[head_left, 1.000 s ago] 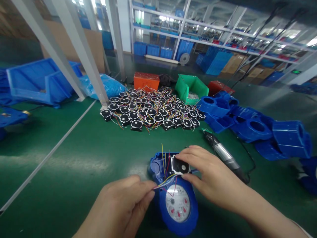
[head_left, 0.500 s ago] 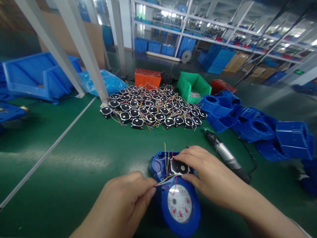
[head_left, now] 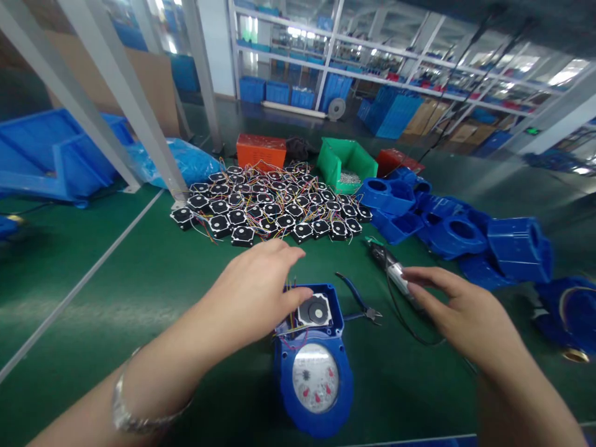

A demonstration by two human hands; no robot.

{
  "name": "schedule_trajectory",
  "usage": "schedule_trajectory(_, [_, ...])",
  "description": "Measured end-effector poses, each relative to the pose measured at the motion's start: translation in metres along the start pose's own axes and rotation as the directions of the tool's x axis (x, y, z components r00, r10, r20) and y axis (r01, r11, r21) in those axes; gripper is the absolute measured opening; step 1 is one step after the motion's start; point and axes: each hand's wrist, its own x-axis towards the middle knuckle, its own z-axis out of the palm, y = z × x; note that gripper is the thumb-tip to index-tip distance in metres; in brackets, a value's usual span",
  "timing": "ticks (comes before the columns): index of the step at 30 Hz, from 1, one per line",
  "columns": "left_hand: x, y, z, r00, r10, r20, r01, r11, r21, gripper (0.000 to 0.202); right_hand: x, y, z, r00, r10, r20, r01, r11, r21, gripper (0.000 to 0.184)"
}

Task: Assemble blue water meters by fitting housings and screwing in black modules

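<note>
A blue water meter (head_left: 313,372) lies on the green mat in front of me, its white dial facing up. A black-and-white module (head_left: 315,310) sits in its open upper compartment with coloured wires beside it. My left hand (head_left: 254,292) is above the meter's upper left corner, fingers stretched out, thumb touching the compartment edge. My right hand (head_left: 460,310) is to the right, fingers extended toward an electric screwdriver (head_left: 391,272) lying on the mat, fingertips at its body. Small blue-handled cutters (head_left: 358,301) lie between the meter and that hand.
A heap of black-and-white modules with coloured wires (head_left: 270,208) lies beyond the meter. Behind it stand an orange box (head_left: 261,151), a green bin (head_left: 347,162) and a red box (head_left: 398,161). Blue housings (head_left: 456,236) are piled right; blue bins (head_left: 51,155) left.
Both hands have left the wires and the module. My left hand moved up over the meter's top corner and opened; my right hand swung right to the screwdriver. The cutters came into view.
</note>
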Motion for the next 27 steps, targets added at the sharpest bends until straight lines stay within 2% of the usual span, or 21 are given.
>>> schedule_trajectory(2, [0.026, 0.008, 0.004, 0.972, 0.082, 0.218, -0.099, 0.993, 0.071, 0.045, -0.011, 0.005, 0.018, 0.991, 0.085, 0.102, -0.087, 0.996, 0.017, 0.028])
schedule_trajectory(3, [0.038, 0.011, 0.007, 0.936, 0.108, 0.334, -0.142, 0.987, 0.078, 0.047, -0.017, 0.006, 0.029, 0.98, 0.093, 0.175, -0.096, 0.995, 0.013, 0.03])
schedule_trajectory(5, [0.057, 0.013, 0.015, 0.834, 0.145, 0.533, -0.202, 0.978, 0.051, 0.05, -0.027, 0.007, 0.054, 0.964, 0.082, 0.254, -0.078, 0.997, -0.028, 0.033])
schedule_trajectory(7, [0.068, 0.011, 0.023, 0.718, 0.164, 0.676, -0.226, 0.974, 0.004, 0.046, -0.034, 0.011, 0.077, 0.969, 0.079, 0.233, -0.063, 0.995, -0.076, 0.037])
schedule_trajectory(9, [0.072, 0.007, 0.029, 0.625, 0.171, 0.762, -0.203, 0.978, -0.053, 0.037, -0.038, 0.019, 0.093, 0.982, 0.087, 0.166, -0.068, 0.99, -0.12, 0.038])
schedule_trajectory(11, [0.071, 0.002, 0.033, 0.585, 0.176, 0.792, -0.143, 0.983, -0.113, 0.031, -0.038, 0.028, 0.104, 0.99, 0.099, 0.103, -0.08, 0.981, -0.178, 0.039])
schedule_trajectory(14, [0.065, -0.002, 0.036, 0.612, 0.172, 0.772, -0.066, 0.984, -0.166, 0.027, -0.032, 0.038, 0.106, 0.99, 0.137, 0.013, -0.125, 0.936, -0.33, 0.041])
schedule_trajectory(18, [0.058, -0.003, 0.039, 0.651, 0.175, 0.739, -0.021, 0.977, -0.212, 0.022, -0.014, 0.05, 0.091, 0.965, 0.254, -0.061, -0.248, 0.816, -0.522, 0.043])
schedule_trajectory(22, [0.053, -0.002, 0.038, 0.661, 0.172, 0.73, 0.019, 0.969, -0.246, 0.021, 0.004, 0.072, 0.074, 0.902, 0.432, -0.018, -0.379, 0.77, -0.513, 0.042])
schedule_trajectory(25, [0.05, -0.002, 0.037, 0.69, 0.198, 0.696, 0.003, 0.961, -0.276, 0.021, 0.016, 0.085, 0.069, 0.891, 0.45, 0.059, -0.373, 0.799, -0.471, 0.031])
schedule_trajectory(27, [0.049, -0.003, 0.038, 0.698, 0.216, 0.683, -0.005, 0.955, -0.297, 0.021, 0.024, 0.083, 0.063, 0.89, 0.442, 0.106, -0.359, 0.826, -0.435, 0.033])
